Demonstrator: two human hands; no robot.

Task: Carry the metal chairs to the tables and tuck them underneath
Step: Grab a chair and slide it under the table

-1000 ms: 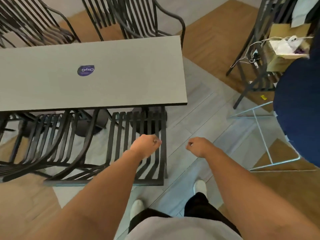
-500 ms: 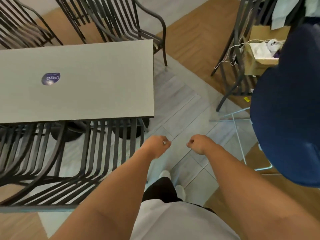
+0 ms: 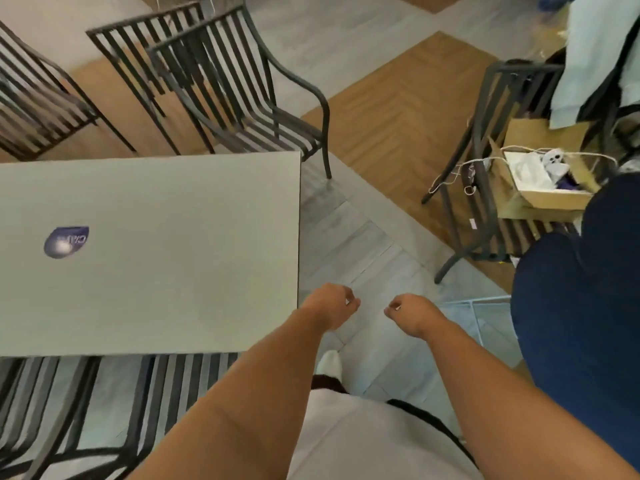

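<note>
Both hands, left hand (image 3: 330, 306) and right hand (image 3: 412, 315), hang loosely curled, holding nothing; near chair (image 3: 114, 407) lower left looks tucked under table (image 3: 194, 244), so best fetch the far chair (image 3: 221, 88) at top, gripping both armrests.

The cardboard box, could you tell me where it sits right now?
In the head view, the cardboard box sits at the right edge on a dark metal chair, beneath pale cloth.

floor (image 3: 363, 244): grey tile, herringbone wood | cardboard box (image 3: 540, 188) on right

Matt table (image 3: 173, 265), dark metal chairs (image 3: 242, 98)
</note>
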